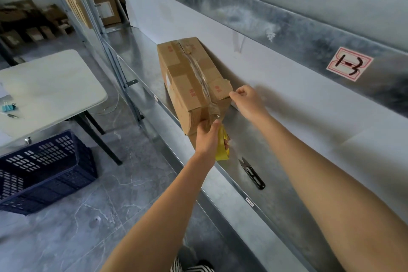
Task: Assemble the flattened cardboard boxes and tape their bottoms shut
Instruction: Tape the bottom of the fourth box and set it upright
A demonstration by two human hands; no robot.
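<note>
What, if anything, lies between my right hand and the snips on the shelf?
Nothing visible. The right hand pinches the box edge; bare shelf runs to the snips. The left hand and tape roll sit aside.

Left forearm [167, 201] and right forearm [309, 161] bare from wrist to frame edge. Left grip [207, 137] and right grip [247, 99] bare as well. Slim forearms, tapering to narrow wrists; knuckles visible on right grip. Nails too small to read. Only clothing in view: small patch of striped fabric [192, 267] at bottom edge, between the arms. Black and white stripes, narrow, running diagonally. Garment type not readable from that patch; rest cut off by frame.
</note>
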